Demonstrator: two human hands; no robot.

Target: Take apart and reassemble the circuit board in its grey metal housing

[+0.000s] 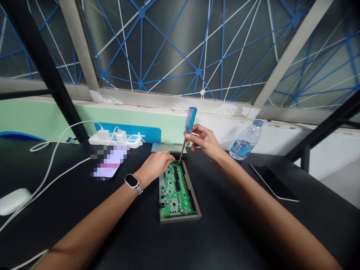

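Note:
A screwdriver (190, 119) with a blue and grey ribbed handle stands at a slant, its metal shaft running down to the far end of a green circuit board (184, 204). The fingers of my right hand (204, 140) are closed around the lower handle and upper shaft. My left hand (157, 165), with a watch (131, 181) on its wrist, rests at the board's far left corner. Its fingers are pressed together beside the screwdriver tip; what they hold, if anything, is hidden. The board lies in a shallow grey metal housing (198, 210).
Behind the housing lies a flat grey metal panel (159, 147). A water bottle (246, 140) leans at back right, near a dark tablet-like device (272, 182). To the left are a phone (112, 165), a power strip (135, 140), white cables (53, 161) and a white mouse (14, 201).

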